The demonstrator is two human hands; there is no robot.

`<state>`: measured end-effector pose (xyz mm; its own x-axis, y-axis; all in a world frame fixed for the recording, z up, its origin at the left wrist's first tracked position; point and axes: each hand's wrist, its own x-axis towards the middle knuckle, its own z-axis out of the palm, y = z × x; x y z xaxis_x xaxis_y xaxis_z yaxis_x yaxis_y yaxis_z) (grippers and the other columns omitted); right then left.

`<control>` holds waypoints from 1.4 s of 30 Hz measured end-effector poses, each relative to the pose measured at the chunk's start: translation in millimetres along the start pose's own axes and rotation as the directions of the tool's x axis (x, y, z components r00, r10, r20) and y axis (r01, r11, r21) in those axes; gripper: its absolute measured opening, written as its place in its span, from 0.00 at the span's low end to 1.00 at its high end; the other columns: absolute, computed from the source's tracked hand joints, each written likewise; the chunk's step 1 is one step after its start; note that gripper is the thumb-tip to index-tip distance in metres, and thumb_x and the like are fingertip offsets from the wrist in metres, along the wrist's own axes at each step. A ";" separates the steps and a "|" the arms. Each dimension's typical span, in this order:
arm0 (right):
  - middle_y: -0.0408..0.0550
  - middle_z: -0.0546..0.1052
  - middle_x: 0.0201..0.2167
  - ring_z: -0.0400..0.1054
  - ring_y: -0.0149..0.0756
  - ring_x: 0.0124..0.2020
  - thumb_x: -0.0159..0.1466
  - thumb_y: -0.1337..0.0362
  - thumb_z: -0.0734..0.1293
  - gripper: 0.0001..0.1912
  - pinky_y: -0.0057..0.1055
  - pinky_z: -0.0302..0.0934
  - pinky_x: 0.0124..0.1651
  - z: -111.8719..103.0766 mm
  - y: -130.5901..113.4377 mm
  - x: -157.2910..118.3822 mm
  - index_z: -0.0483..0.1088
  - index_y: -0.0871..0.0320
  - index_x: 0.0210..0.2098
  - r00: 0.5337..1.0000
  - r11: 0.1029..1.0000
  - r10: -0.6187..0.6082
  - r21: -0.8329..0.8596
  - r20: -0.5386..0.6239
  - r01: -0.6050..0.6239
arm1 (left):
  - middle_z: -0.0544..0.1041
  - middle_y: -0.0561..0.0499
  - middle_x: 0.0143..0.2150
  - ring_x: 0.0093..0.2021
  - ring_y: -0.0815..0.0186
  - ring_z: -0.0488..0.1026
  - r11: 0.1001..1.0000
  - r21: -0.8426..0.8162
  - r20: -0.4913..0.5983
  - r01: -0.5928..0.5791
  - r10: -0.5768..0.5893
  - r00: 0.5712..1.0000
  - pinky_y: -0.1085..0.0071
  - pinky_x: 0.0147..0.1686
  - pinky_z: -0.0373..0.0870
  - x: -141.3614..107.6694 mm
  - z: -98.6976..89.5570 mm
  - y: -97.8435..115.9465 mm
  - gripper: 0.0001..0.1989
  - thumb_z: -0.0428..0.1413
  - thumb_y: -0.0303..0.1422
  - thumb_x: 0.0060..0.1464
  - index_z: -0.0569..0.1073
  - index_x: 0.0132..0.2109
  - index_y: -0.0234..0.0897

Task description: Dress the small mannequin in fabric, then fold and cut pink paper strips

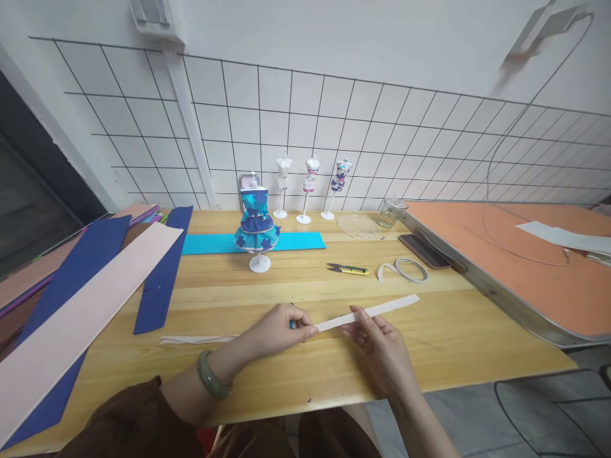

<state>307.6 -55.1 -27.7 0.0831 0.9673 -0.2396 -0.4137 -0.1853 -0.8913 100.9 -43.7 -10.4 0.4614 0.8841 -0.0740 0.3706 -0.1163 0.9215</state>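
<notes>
A narrow pale strip [394, 305] is stretched between my two hands above the wooden table. My left hand [284, 331] pinches its left end between thumb and fingers; something small and blue shows inside the curled fingers, too hidden to name. Partway along the strip, my right hand [375, 334] grips it between thumb and forefinger, and the free end points up to the right. Beside my left wrist lies another thin pale strip [195, 340]. Yellow-handled thread snips [348, 269] and a roll of white tape [411, 270] with a loose tail rest beyond my hands.
A mini dress form in a blue ruffled dress [258, 222] stands before a turquoise strip [305, 241]. Three small dress forms [312, 175] line the back. Large pink [95, 318] and navy [157, 286] pieces are left. A phone [424, 251] and glass jar [391, 213] sit right.
</notes>
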 end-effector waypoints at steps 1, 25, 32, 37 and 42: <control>0.45 0.78 0.28 0.72 0.33 0.30 0.47 0.57 0.74 0.19 0.30 0.67 0.39 2.0 2.2 -1.2 0.75 0.59 0.36 1.000 1.000 0.008 -0.004 0.026 -0.007 | 0.70 0.53 0.24 0.26 0.72 0.63 1.000 0.000 0.003 0.004 -0.004 1.000 0.76 0.27 0.57 -0.2 0.1 0.7 0.15 0.53 0.40 0.51 0.73 0.29 0.32; 0.48 0.79 0.26 0.73 0.35 0.30 0.45 0.61 0.76 0.13 0.27 0.70 0.35 -27.7 -16.0 27.5 0.75 0.62 0.28 0.979 0.992 -0.104 0.050 -0.175 0.115 | 0.68 0.54 0.22 0.24 0.73 0.61 0.994 -0.043 0.058 0.101 -0.098 0.993 0.76 0.25 0.57 -0.2 -5.9 -5.2 0.18 0.53 0.45 0.50 0.71 0.27 0.32; 0.49 0.79 0.29 0.74 0.34 0.32 0.45 0.61 0.76 0.14 0.27 0.70 0.37 -47.5 -30.6 35.8 0.75 0.63 0.29 0.949 0.977 -0.191 0.042 -0.251 0.208 | 0.67 0.55 0.20 0.23 0.73 0.61 0.993 -0.059 0.081 0.100 -0.095 0.992 0.76 0.25 0.57 -0.5 -9.3 -5.7 0.17 0.54 0.44 0.49 0.70 0.26 0.32; 0.46 0.79 0.28 0.74 0.35 0.33 0.47 0.61 0.75 0.14 0.29 0.71 0.39 -54.2 -30.9 39.8 0.74 0.61 0.30 0.952 0.977 -0.177 0.069 -0.252 0.200 | 0.68 0.54 0.21 0.23 0.73 0.62 0.993 -0.073 0.082 0.095 -0.089 0.993 0.76 0.25 0.57 -0.3 -9.8 -7.3 0.18 0.54 0.46 0.49 0.71 0.28 0.32; 0.48 0.78 0.39 0.71 0.38 0.46 0.52 0.51 0.70 0.17 0.32 0.67 0.48 -33.9 -16.2 30.2 0.74 0.57 0.35 0.997 0.974 -0.017 0.225 -0.074 0.033 | 0.69 0.53 0.22 0.24 0.72 0.63 0.993 -0.106 0.046 0.059 -0.054 0.997 0.75 0.26 0.58 0.9 -8.8 -12.1 0.19 0.54 0.46 0.49 0.72 0.28 0.32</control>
<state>347.6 -28.8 -33.6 0.1567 0.9550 -0.2518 -0.6042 -0.1090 -0.7893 89.7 -37.5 -18.2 0.4768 0.8675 -0.1414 0.3099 -0.0153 0.9507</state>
